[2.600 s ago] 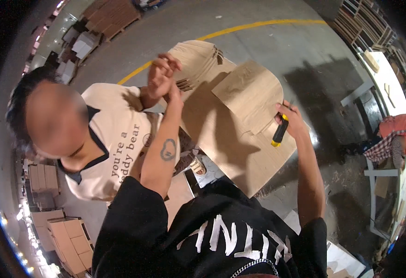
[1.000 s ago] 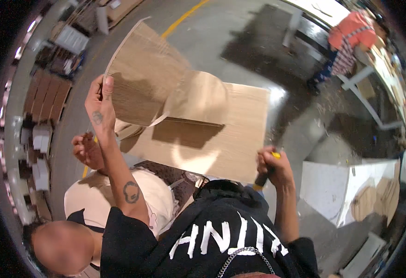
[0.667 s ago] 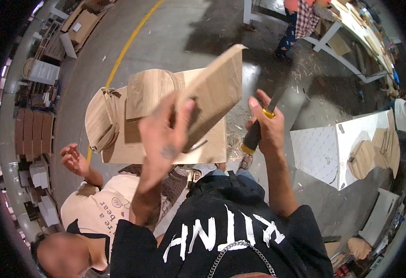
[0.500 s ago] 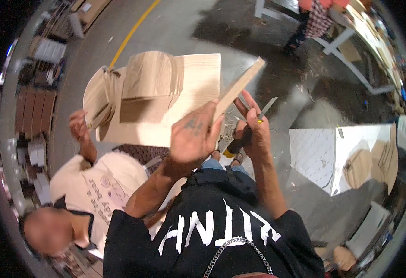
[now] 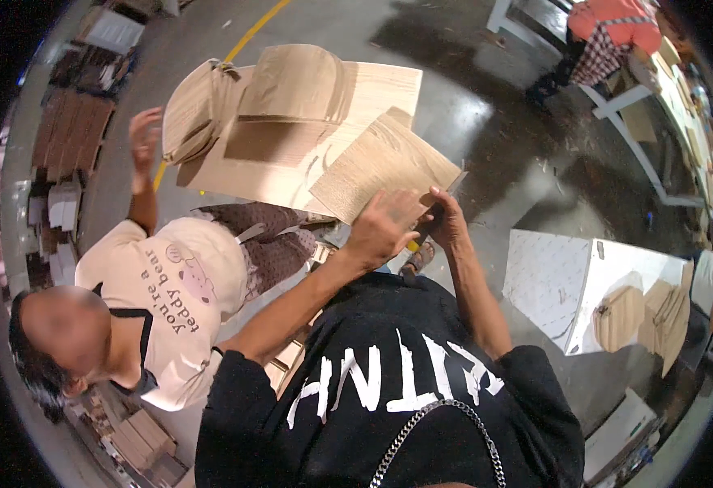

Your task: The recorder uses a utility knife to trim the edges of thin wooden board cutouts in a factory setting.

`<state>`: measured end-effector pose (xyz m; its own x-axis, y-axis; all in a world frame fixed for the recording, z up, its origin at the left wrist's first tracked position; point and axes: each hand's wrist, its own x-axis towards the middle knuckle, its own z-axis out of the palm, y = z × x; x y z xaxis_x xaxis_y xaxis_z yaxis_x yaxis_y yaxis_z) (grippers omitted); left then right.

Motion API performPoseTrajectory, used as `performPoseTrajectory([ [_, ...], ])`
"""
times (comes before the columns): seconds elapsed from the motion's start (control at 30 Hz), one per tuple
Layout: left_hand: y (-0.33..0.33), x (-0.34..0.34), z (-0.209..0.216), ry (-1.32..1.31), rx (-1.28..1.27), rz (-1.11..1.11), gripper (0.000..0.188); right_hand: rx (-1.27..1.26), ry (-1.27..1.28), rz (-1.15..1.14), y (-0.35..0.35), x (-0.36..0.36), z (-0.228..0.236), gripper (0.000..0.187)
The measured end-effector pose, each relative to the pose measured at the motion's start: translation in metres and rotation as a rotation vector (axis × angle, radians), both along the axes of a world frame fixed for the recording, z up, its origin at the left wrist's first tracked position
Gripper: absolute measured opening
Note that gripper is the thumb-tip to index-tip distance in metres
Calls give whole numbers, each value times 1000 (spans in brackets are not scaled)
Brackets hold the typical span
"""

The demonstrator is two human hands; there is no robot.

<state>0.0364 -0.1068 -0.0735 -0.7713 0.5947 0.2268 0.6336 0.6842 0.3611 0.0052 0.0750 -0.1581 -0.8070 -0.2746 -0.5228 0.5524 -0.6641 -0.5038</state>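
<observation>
With the wooden panel [image 5: 385, 163] at the five o'clock side of the desk [image 5: 389, 85], its lower edge is apparently being worked, calling next for steady support: left hand [image 5: 386, 224] flat across it, pinch impossible to tell, right hand [image 5: 446, 218] curled around a yellow-ended tool [image 5: 412, 245]

A flat, pale wood-grain tabletop [image 5: 385, 88] with straight edges carries a fanned bundle of curved wooden pieces [image 5: 199, 112] at its left end and, just beside it, a stack of round-edged wooden panels [image 5: 289, 85], whose dark shadow falls across the near surface.
</observation>
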Motion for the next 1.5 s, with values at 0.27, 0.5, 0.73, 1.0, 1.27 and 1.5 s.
performPoseTrajectory([
  [0.27, -155, 105, 66, -1129, 114, 128, 38, 210, -127, -175, -15, 8, -22, 28],
  [0.5, -304, 276, -396, -92, -667, -53, 37, 256, -179, -215, -21, 31, -17, 32],
  [0.73, -449, 217, -291, -349, -63, 611, 29, 45, -287, -150, -4, 49, -20, 53],
  [1.0, -77, -69, 97, -174, 1171, 196, 51, 144, -334, 153, 31, 129, 67, 43],
  [1.27, -10, -86, -83, 42, -88, 653, 64, 838, -83, 427, 94, 66, 55, 43],
  [1.5, -7, -90, -83, 38, -99, 634, 62, 1394, 379, 1097, 78, -84, 136, 37],
])
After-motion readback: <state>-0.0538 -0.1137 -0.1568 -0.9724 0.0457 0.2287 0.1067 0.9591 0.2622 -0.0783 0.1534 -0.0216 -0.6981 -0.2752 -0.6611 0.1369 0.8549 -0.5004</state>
